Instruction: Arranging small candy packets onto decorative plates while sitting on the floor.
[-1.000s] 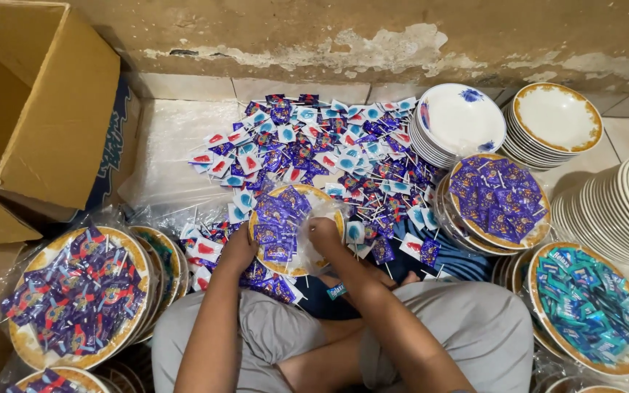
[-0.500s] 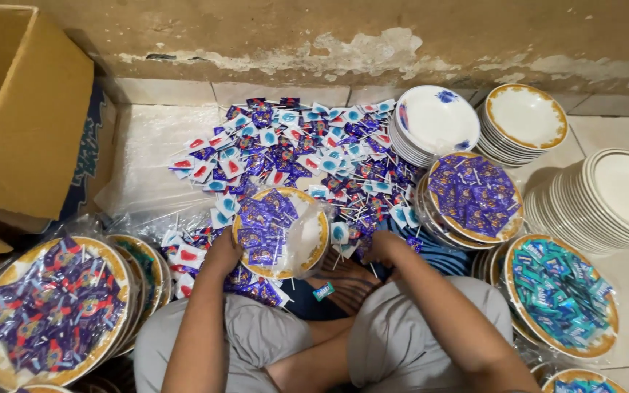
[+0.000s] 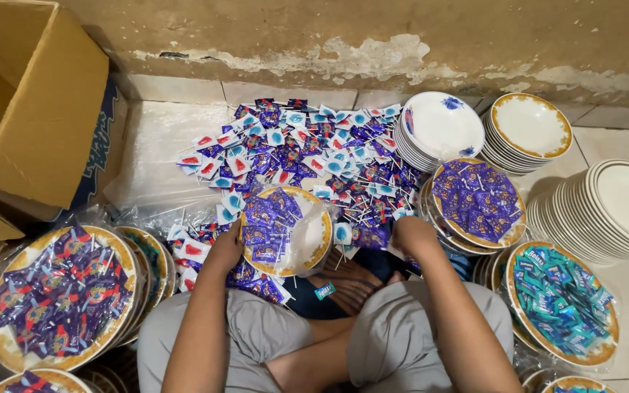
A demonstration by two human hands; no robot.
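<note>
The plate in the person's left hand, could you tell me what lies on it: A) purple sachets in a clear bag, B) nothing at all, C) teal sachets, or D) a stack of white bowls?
A: the left hand holds the gold-rimmed plate at its edge, with purple sachets piled on its left half inside a clear bag; the teal sachets lie on another plate at the right.

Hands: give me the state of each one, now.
Left hand: closed on the rim of the plate, which carries purple packets.
Right hand: down in the packet pile; whether it grips anything cannot be told.
</note>
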